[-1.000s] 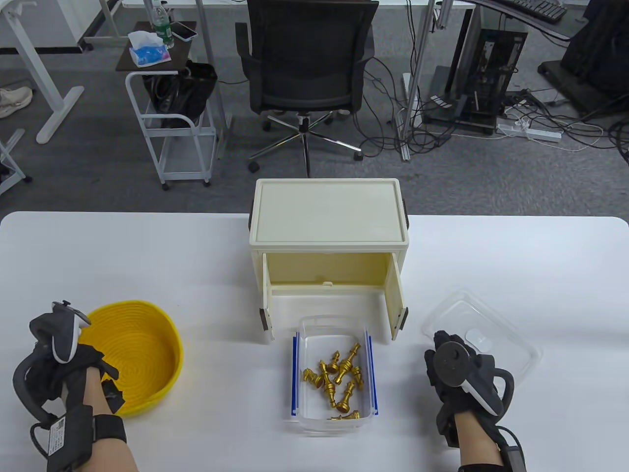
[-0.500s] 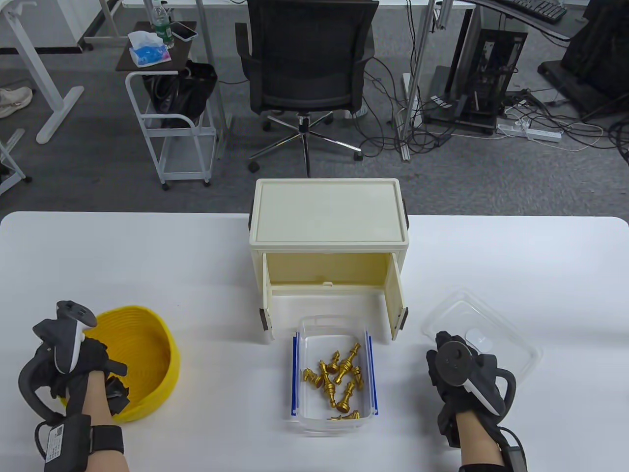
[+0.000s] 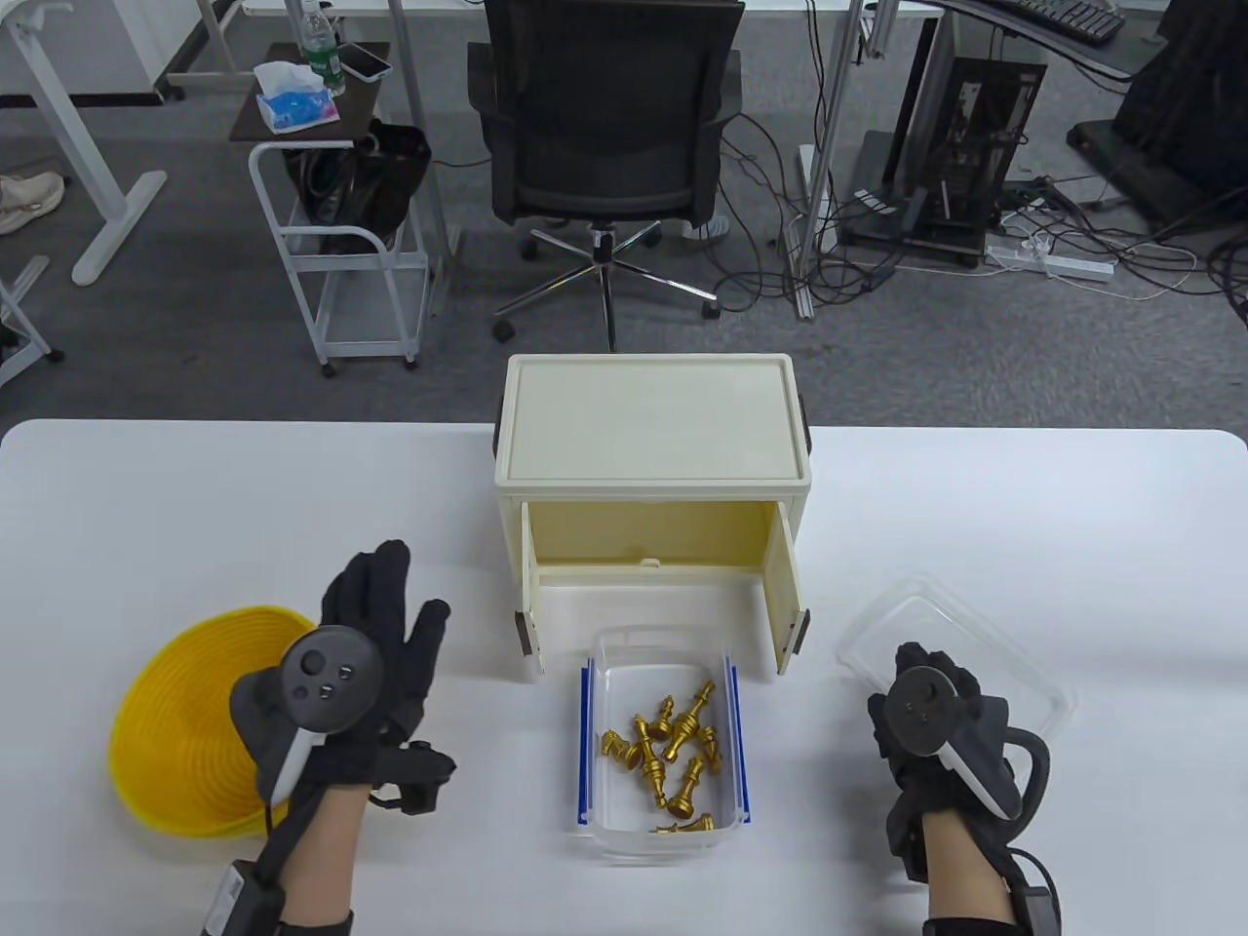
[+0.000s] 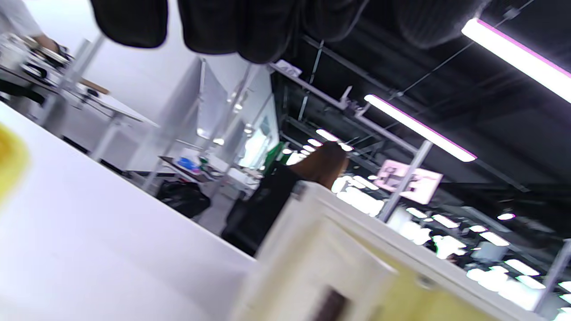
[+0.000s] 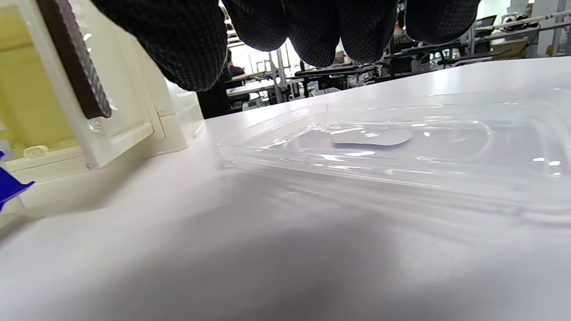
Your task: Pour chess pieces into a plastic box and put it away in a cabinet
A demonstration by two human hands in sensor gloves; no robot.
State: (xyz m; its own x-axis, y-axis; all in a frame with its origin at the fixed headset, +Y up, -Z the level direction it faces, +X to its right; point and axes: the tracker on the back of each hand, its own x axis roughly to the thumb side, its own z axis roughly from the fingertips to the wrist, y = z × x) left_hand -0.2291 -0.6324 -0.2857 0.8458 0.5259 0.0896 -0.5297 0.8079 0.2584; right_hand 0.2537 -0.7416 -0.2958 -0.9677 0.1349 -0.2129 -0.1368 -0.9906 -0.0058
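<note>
The gold chess pieces (image 3: pixel 673 756) lie in the plastic box (image 3: pixel 663 746) near the table's (image 3: pixel 195 507) front edge, before the open cabinet (image 3: pixel 653 468). The left hand (image 3: pixel 366 673) is spread open, holding nothing. The right hand (image 3: pixel 926 726) rests loosely curled beside the clear lid (image 3: pixel 960 648), empty.

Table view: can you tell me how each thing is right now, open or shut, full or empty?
Cabinet: doors open, empty.
Plastic box: uncovered, holding chess pieces.
Lid: off, on the table.
Yellow basket: empty.
Left hand: open.
Right hand: open, beside lid.
</note>
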